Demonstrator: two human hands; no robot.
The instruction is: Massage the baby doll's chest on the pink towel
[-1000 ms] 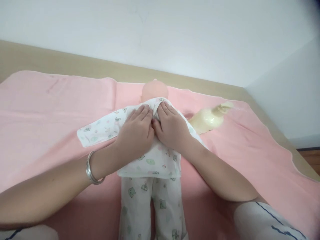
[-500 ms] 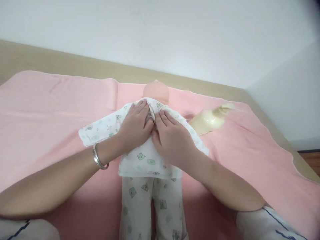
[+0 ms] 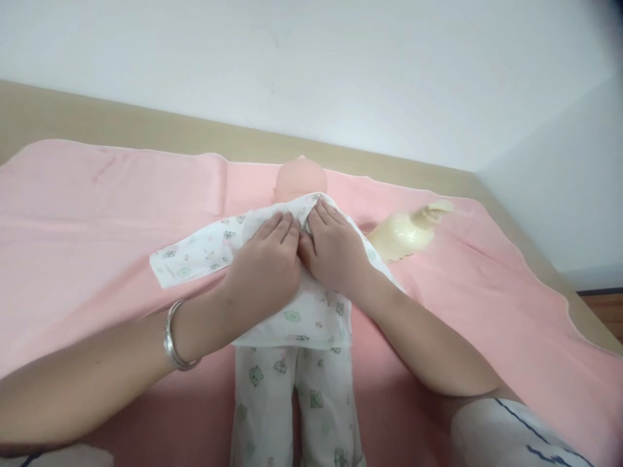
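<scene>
A doll (image 3: 300, 178) lies on its back, only the top of its head bare above the collar. It wears a white shirt (image 3: 292, 318) printed with small green and grey figures, and matching trousers (image 3: 265, 402). At the upper chest, my left hand (image 3: 267, 266) has its fingers bent over the shirt front, thumb hidden beneath. Beside it, my right hand (image 3: 335, 250) holds a fold of the shirt near the collar between thumb and fingers. The two hands nearly touch, covering what lies between them. One shirt sleeve (image 3: 189, 253) spreads flat to the left.
A pink mat (image 3: 111, 214) with a pale edging lies under the doll. To the right rests a glossy pale-yellow bulbous thing (image 3: 403, 237) with a narrow end. The wooden table's edge (image 3: 146, 120) runs along a white wall (image 3: 292, 65).
My right hand has shifted up toward the collar, drawing the cloth there higher. My left hand has moved slightly down, and its fingers are more curled.
</scene>
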